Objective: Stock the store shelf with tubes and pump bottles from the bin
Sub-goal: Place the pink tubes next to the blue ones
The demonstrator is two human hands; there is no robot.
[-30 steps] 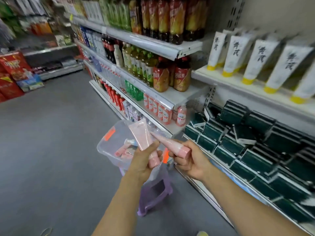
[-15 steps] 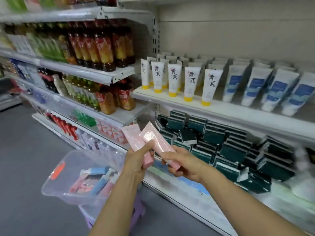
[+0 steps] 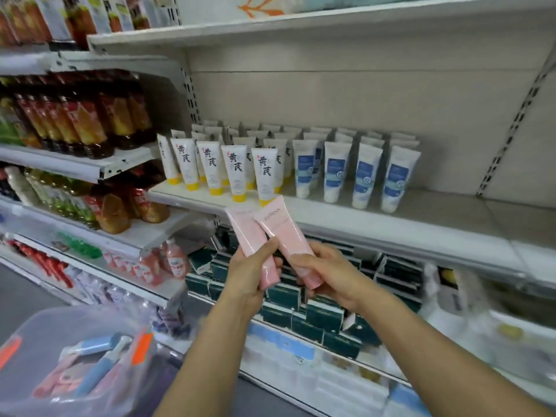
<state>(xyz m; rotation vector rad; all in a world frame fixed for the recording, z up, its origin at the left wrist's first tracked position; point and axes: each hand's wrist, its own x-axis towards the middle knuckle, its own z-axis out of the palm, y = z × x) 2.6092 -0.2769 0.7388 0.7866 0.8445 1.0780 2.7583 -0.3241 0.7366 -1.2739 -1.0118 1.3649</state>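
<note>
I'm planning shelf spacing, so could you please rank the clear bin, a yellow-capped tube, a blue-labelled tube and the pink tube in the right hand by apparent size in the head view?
1. clear bin, largest.
2. pink tube, though nearness inflates it.
3. yellow-capped tube and blue-labelled tube: alike, unranked.

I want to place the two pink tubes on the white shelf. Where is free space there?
Free: the bare shelf board right of the blue-label tubes, up to the back wall. Crowded: the left part, packed with yellow-cap tubes and the blue-label rows. Both hands hold pink tubes.
</note>
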